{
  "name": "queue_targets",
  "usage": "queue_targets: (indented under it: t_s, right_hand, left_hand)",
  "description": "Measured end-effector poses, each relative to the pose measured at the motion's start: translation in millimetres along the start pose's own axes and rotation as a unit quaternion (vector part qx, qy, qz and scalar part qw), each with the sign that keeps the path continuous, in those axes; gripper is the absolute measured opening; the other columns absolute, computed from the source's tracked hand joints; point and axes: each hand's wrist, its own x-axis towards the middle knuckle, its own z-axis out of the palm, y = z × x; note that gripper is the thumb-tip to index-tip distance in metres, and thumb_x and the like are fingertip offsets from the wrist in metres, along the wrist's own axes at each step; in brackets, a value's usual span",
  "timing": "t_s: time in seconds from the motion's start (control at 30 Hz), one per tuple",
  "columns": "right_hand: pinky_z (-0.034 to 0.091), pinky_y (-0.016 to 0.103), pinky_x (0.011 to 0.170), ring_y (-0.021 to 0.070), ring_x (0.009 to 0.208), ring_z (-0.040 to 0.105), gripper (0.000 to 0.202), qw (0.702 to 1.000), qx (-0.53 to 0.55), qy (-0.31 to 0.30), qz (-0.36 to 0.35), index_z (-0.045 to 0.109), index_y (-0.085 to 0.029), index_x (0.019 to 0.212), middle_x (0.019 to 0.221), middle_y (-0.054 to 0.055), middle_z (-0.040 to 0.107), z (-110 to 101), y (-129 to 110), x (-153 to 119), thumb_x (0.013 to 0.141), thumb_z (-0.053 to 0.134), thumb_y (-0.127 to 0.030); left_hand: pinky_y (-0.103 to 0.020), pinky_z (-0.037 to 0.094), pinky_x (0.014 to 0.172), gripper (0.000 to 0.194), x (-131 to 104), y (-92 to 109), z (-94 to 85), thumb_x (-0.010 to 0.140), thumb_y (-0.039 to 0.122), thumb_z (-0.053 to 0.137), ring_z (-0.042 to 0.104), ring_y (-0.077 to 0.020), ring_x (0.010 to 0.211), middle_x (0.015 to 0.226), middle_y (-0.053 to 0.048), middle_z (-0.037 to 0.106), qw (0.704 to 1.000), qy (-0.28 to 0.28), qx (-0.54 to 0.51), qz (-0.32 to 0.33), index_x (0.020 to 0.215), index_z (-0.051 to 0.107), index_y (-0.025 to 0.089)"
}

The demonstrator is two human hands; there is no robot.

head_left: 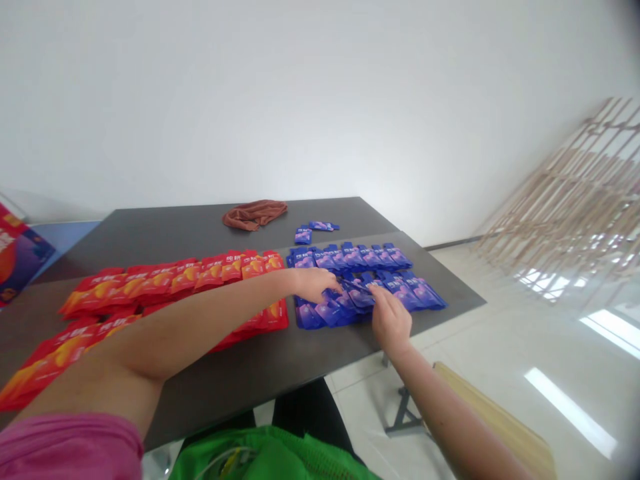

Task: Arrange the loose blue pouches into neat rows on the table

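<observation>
Two rows of blue-purple pouches (400, 293) overlap on the right part of the dark table. My left hand (316, 284) reaches over the left side of these rows, its fingertips at the front row; whether it grips a pouch is too small to tell. A blue pouch (361, 293) lifted a little and tilted is pinched at its right end by my right hand (391, 319). Red pouches with orange pictures (187, 275) lie in two rows on the left, partly hidden under my left arm.
A brown cloth (255, 215) and a few small blue pouches (303, 235) lie farther back on the table (170, 227). A red box (20, 253) stands at far left. A wooden stool (490, 413) is at lower right, wooden racks (575, 193) lean beyond.
</observation>
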Motion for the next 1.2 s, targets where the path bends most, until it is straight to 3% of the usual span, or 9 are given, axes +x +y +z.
queue_targets:
  t_s: [0.1,0.27,0.43,0.63,0.77,0.97,1.2]
  right_hand:
    - [0.050,0.031,0.097,0.0178,0.110,0.063,0.046,0.995,0.026,-0.046,-0.085,0.055,-0.020,0.129,0.117,0.009,0.067,6,-5,-17,0.089,0.038,-0.005]
    - [0.050,0.036,0.099,0.0192,0.118,0.058,0.047,0.987,0.065,-0.101,-0.106,0.054,-0.019,0.131,0.124,0.010,0.063,5,-6,-31,0.089,0.037,-0.005]
    - [0.052,0.038,0.098,0.0219,0.121,0.056,0.044,0.978,0.066,-0.157,-0.122,0.058,-0.021,0.127,0.129,0.009,0.060,5,-12,-40,0.089,0.041,-0.009]
    - [0.052,0.040,0.098,0.0228,0.121,0.055,0.043,0.979,0.062,-0.163,-0.107,0.057,-0.021,0.127,0.129,0.009,0.060,3,-22,-39,0.088,0.044,-0.009]
    - [0.050,0.041,0.101,0.0219,0.121,0.055,0.042,0.981,0.083,-0.152,-0.091,0.057,-0.020,0.126,0.128,0.008,0.061,0,-23,-33,0.087,0.047,-0.009]
    - [0.049,0.043,0.101,0.0209,0.115,0.059,0.038,0.988,0.079,-0.118,-0.069,0.056,-0.023,0.125,0.123,0.008,0.064,-7,-21,-33,0.088,0.053,-0.014]
    - [0.049,0.047,0.098,0.0227,0.109,0.062,0.030,0.991,0.099,-0.083,-0.022,0.059,-0.021,0.117,0.115,0.010,0.066,-23,-23,-50,0.087,0.059,-0.019]
  left_hand:
    - [-0.037,0.040,0.099,0.036,-20,7,15.6,0.078,0.017,0.056,0.057,-0.0268,0.108,0.113,-0.013,0.066,0.999,0.035,0.011,0.018,0.113,0.065,0.018]
    - [-0.043,0.035,0.108,0.038,-52,11,41.0,0.088,0.033,0.052,0.049,-0.0280,0.123,0.130,-0.016,0.055,0.992,0.101,-0.001,0.072,0.123,0.059,0.019]
    - [-0.041,0.036,0.109,0.034,-60,2,41.8,0.085,0.022,0.054,0.048,-0.0249,0.125,0.130,-0.012,0.057,0.990,0.098,-0.037,0.095,0.118,0.063,0.025]
    - [-0.044,0.033,0.110,0.035,-61,-2,42.5,0.085,0.021,0.054,0.049,-0.0251,0.126,0.128,-0.013,0.060,0.985,0.140,-0.051,0.090,0.119,0.063,0.023]
    - [-0.039,0.039,0.106,0.034,-64,4,41.3,0.089,0.024,0.050,0.053,-0.0218,0.121,0.128,-0.013,0.060,0.978,0.188,-0.075,0.042,0.122,0.061,0.021]
    - [-0.037,0.038,0.107,0.038,-71,3,30.4,0.090,0.020,0.045,0.053,-0.0205,0.121,0.127,-0.009,0.061,0.969,0.228,-0.085,-0.032,0.125,0.059,0.022]
    - [-0.033,0.044,0.099,0.043,-59,-36,3.2,0.084,0.018,0.047,0.063,-0.0206,0.104,0.123,-0.010,0.064,0.912,0.310,-0.130,-0.237,0.125,0.058,0.015]
